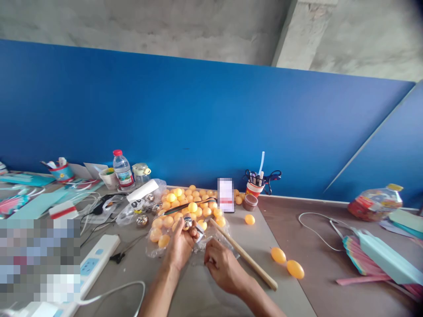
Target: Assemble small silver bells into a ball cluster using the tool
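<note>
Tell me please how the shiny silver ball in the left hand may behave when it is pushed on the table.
The shiny silver ball would probably roll easily, since it looks round. Its metallic shine suggests it is stiff, and perhaps slippery in the left hand. I cannot tell whether it is heavy.

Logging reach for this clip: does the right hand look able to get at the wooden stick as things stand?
Probably yes: the wooden stick lies just beside the right hand, with nothing visible between them.
</note>
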`<state>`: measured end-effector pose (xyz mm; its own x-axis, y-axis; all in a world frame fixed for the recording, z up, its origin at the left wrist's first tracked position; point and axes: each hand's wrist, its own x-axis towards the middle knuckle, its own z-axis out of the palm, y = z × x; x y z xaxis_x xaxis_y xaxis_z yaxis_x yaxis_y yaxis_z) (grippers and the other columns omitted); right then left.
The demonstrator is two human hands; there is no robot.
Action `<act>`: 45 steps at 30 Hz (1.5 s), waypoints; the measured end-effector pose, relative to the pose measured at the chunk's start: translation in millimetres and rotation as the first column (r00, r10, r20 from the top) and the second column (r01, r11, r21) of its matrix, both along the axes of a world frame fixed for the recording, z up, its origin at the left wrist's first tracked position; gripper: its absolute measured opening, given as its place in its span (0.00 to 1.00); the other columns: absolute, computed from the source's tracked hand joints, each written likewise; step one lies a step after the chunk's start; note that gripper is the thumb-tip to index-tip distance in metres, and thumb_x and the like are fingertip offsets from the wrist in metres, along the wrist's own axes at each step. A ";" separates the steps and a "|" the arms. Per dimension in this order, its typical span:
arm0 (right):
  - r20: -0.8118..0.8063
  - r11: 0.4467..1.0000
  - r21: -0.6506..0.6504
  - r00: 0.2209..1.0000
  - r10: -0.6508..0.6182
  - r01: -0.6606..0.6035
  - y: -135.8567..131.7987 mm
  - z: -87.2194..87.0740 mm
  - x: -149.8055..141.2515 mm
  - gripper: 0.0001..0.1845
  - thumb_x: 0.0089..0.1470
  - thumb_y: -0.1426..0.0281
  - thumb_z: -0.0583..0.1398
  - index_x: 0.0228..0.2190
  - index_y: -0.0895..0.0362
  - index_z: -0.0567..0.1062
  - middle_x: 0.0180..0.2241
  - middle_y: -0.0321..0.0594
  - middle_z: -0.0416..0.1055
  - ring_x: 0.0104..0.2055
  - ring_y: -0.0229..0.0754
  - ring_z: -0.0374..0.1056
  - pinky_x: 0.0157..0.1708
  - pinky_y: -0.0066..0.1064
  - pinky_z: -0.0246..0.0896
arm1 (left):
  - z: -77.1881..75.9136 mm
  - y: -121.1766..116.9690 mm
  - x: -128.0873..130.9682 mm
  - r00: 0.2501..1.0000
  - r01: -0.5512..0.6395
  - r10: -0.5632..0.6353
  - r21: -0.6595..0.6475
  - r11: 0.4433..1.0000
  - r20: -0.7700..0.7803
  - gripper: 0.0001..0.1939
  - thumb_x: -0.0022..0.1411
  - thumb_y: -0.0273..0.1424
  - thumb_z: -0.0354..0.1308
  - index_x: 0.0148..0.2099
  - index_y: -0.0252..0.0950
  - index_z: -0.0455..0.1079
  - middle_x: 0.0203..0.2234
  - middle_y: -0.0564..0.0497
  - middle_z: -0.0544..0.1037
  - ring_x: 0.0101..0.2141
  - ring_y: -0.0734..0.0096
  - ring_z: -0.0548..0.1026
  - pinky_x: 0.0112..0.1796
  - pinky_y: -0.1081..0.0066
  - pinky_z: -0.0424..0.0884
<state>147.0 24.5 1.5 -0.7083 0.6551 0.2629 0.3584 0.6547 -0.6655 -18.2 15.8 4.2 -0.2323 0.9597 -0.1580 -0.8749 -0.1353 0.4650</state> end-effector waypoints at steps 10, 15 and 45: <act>-0.291 0.798 -0.596 0.902 -0.319 0.090 10.0 -2.8 -3.8 0.04 0.41 0.76 0.55 0.21 0.56 0.66 0.19 0.31 0.65 0.17 0.31 0.54 0.18 0.24 0.48 | 3.9 -2.4 2.3 0.996 0.081 -0.082 0.031 0.996 0.033 0.14 0.59 0.31 0.60 0.48 0.35 0.70 0.32 0.48 0.75 0.25 0.73 0.71 0.30 0.70 0.72; -0.394 0.699 -0.714 0.843 -0.367 -0.029 14.9 -7.2 -6.0 0.08 0.45 0.68 0.61 0.21 0.57 0.66 0.13 0.27 0.60 0.14 0.29 0.52 0.16 0.23 0.45 | 0.6 -1.1 4.3 0.995 0.104 -0.104 0.009 0.995 -0.009 0.14 0.58 0.29 0.61 0.48 0.35 0.71 0.35 0.45 0.78 0.28 0.70 0.75 0.32 0.68 0.73; -0.557 0.666 -0.736 0.670 -0.491 -0.124 17.3 0.9 -8.9 0.12 0.41 0.64 0.67 0.22 0.58 0.72 0.17 0.31 0.65 0.22 0.34 0.58 0.26 0.27 0.54 | 4.5 -7.1 32.6 0.928 0.224 -0.192 0.066 0.972 -0.319 0.14 0.54 0.34 0.66 0.41 0.32 0.75 0.29 0.44 0.76 0.27 0.65 0.73 0.29 0.66 0.70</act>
<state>138.0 41.8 2.3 -0.3635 0.9315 0.0138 -0.3286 -0.1143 -0.9375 14.4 8.7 8.7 -0.0473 0.9988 -0.0118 -0.7041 -0.0249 0.7097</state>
